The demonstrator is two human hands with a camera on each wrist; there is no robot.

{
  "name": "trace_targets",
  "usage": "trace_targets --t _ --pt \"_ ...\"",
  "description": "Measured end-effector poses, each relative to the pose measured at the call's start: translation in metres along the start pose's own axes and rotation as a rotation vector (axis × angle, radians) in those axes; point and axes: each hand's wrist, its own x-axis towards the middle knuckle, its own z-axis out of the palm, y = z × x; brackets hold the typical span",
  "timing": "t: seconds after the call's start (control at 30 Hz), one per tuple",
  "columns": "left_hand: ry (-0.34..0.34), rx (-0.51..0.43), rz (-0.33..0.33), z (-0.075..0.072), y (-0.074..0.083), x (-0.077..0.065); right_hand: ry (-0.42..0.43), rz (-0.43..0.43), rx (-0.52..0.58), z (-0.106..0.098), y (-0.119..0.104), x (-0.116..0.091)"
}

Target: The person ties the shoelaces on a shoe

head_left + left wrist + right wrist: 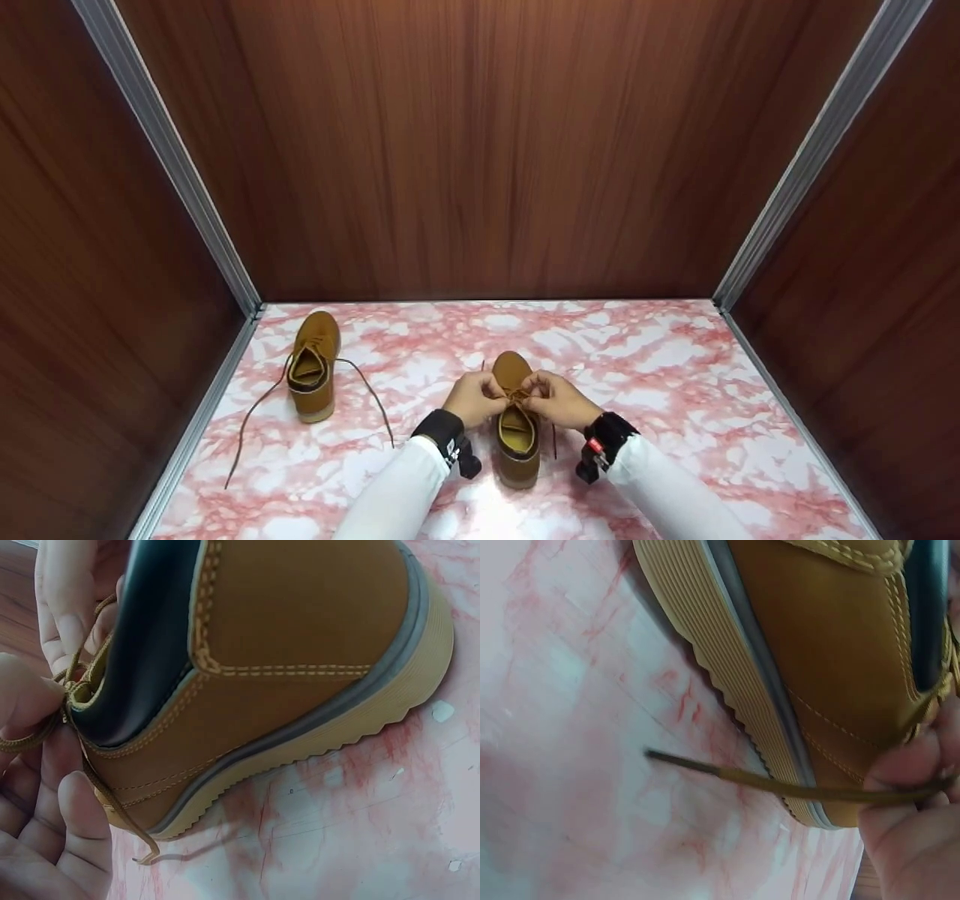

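Note:
A tan ankle-high shoe point(511, 367) stands upright with its toe pointing away from me. Over its lacing, my left hand point(474, 399) pinches a brown shoelace point(30, 741) between thumb and finger. Opposite it, my right hand point(556, 401) pinches lace at the same spot, the fingertips of both hands close together. In the left wrist view the laces cross in a small knot at the top of the tongue. One lace end point(120, 814) hangs down the shoe's side. From the right hand another lace end point(780, 786) sticks out, its dark tip pointing away from the shoe.
A second tan shoe point(318, 330) stands to the left, its untied laces point(244, 427) spread to both sides. The pink-and-white marbled tabletop point(645, 360) is bordered by wood-grain panels point(480, 150) at the back and sides, with metal rails point(802, 135) in the corners.

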Motion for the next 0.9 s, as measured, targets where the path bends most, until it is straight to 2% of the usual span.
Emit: trace_targets --t 0.2,0.3,0.5,0.9 --pt "0.000 -0.020 0.015 0.001 0.000 -0.001 0.010 0.020 0.032 -0.008 0.003 -0.002" --pt "-0.002 -0.017 0.016 0.001 0.001 -0.002 0.028 0.003 0.020 -0.009 0.004 -0.004" --pt "-0.006 0.015 0.009 -0.001 0.003 -0.002 0.065 -0.059 -0.022 -0.007 0.004 -0.003" --pt "-0.014 0.052 0.057 0.000 -0.001 -0.002 0.079 -0.044 -0.060 0.001 0.003 0.007"
